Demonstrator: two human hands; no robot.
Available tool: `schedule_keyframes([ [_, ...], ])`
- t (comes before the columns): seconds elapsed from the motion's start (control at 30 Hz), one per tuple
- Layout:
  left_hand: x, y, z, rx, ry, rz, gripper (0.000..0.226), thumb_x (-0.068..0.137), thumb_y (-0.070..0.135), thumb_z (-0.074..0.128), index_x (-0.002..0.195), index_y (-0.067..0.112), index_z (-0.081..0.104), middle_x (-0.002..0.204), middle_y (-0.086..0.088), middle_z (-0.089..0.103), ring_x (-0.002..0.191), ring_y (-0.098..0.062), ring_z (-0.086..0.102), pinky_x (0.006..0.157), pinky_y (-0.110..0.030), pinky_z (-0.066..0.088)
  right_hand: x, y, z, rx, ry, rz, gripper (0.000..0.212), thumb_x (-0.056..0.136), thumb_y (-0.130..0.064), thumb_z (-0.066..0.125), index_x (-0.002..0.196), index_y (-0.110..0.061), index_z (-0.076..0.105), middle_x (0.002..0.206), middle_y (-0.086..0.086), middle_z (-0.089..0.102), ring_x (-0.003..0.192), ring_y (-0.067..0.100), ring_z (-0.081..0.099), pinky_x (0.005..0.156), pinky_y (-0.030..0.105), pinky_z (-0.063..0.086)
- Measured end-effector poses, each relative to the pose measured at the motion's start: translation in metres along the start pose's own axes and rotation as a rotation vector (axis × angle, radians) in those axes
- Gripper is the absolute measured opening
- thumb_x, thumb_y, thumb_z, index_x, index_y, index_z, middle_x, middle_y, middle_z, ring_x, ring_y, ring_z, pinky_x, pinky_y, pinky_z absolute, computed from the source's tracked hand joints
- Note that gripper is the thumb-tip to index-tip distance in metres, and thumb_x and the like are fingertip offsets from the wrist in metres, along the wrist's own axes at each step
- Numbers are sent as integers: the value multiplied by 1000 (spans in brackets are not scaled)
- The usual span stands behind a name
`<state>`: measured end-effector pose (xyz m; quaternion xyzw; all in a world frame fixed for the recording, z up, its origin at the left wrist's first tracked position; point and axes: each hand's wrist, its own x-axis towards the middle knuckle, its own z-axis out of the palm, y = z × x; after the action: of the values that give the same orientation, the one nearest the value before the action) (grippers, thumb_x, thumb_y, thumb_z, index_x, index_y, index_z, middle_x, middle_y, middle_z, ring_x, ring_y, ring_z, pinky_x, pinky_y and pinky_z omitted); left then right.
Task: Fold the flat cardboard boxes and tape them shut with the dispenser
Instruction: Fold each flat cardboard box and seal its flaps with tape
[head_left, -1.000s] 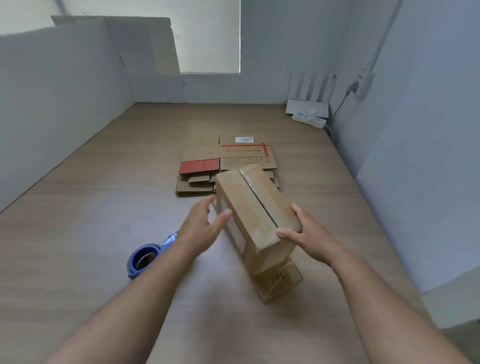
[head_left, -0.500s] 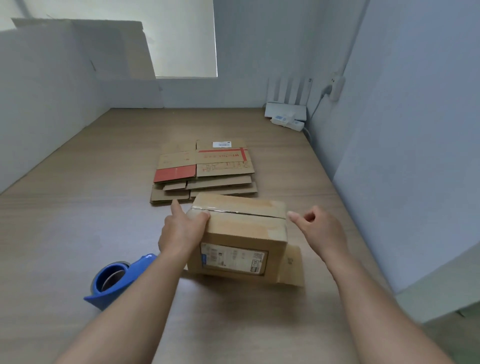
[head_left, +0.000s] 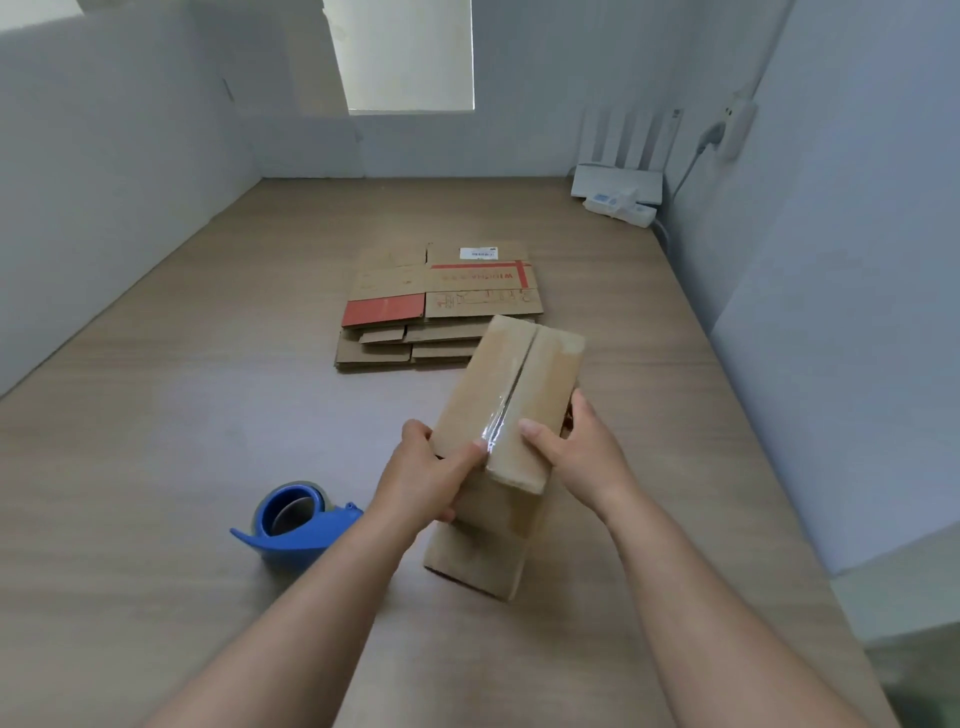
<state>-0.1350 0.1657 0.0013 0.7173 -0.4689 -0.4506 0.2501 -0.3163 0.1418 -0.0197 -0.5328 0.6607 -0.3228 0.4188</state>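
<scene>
cardboard box (head_left: 498, 400), near end btwn left hand (head_left: 423, 480) & right hand (head_left: 576, 452)

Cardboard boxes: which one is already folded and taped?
The box gripped by the left hand and right hand, clear tape along its top seam. The others lie flat in the stack behind it.

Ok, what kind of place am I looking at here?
Likely a small indoor packing station: a wooden table screened by white panels, a stack of flat boxes, a tape dispenser and a taped box.
</scene>
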Motion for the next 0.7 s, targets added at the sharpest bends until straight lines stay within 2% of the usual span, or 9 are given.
schedule_keyframes([
  [0.07, -3, -5, -3, 50, -10, 22, 45, 85, 45, 64, 106, 13, 42, 102, -3, 58, 90, -22, 65, 70, -42, 60, 1, -6, 6, -6, -33, -16, 61, 81, -40, 69, 133, -20, 43, 122, -5, 60, 109, 15, 58, 94, 32, 47],
  [0.13, -3, -13, -8, 67, 13, 36, 45, 84, 48, 64, 103, 14, 42, 100, -2, 59, 87, -23, 66, 72, -44, 59, 1, -10, 12, 8, -95, -41, 57, 84, -36, 69, 132, -21, 44, 123, -6, 59, 109, 13, 57, 91, 28, 45],
  [0.23, 1, -19, -12, 49, 77, 44, 45, 84, 50, 64, 102, 15, 42, 101, -3, 59, 89, -23, 64, 76, -47, 58, 1, -19, 23, 58, -150, -62, 79, 75, -37, 77, 139, -19, 34, 129, -6, 54, 111, 10, 54, 93, 24, 42],
  [0.3, 5, -19, -12, 56, 91, 65, 46, 85, 51, 64, 103, 15, 41, 102, -2, 57, 91, -22, 62, 80, -46, 57, 2, -25, 24, 64, -177, -72, 80, 78, -30, 77, 142, -19, 30, 124, -8, 52, 106, 8, 52, 89, 20, 39],
  [0.37, 7, -22, -13, 77, 68, 113, 47, 87, 50, 61, 111, 14, 42, 106, 0, 55, 94, -21, 61, 82, -45, 56, 4, -27, 21, 52, -198, -77, 80, 82, -28, 74, 145, -18, 27, 127, -5, 51, 104, 7, 49, 89, 20, 37],
  [0.43, 7, -27, -18, 63, 31, 148, 49, 91, 51, 55, 123, 15, 43, 114, 1, 56, 100, -19, 60, 87, -42, 54, 7, -24, 15, 31, -201, -72, 86, 82, -32, 73, 149, -17, 21, 139, -3, 47, 109, 5, 46, 94, 20, 36],
  [0.53, 5, -47, -43, 62, 46, 179, 54, 92, 50, 52, 134, 17, 43, 124, 3, 55, 108, -13, 55, 90, -31, 48, 6, -22, 11, 5, -198, -59, 93, 84, -35, 71, 153, -16, 11, 147, -2, 39, 112, 3, 38, 96, 18, 30],
  [0.63, 6, -87, -80, 296, 121, 190, 65, 80, 61, 62, 127, 18, 50, 126, 5, 57, 113, -15, 54, 93, -31, 45, 6, -20, 13, -3, -188, -61, 94, 83, -37, 71, 153, -18, 10, 149, -3, 37, 113, 3, 38, 96, 18, 30],
  [0.7, 3, -109, -101, 558, 45, 183, 78, 60, 79, 58, 111, 19, 55, 112, 5, 60, 101, -16, 56, 87, -32, 48, 7, -20, 16, -15, -174, -60, 97, 82, -39, 72, 153, -18, 9, 150, -2, 36, 121, 7, 41, 99, 20, 30],
])
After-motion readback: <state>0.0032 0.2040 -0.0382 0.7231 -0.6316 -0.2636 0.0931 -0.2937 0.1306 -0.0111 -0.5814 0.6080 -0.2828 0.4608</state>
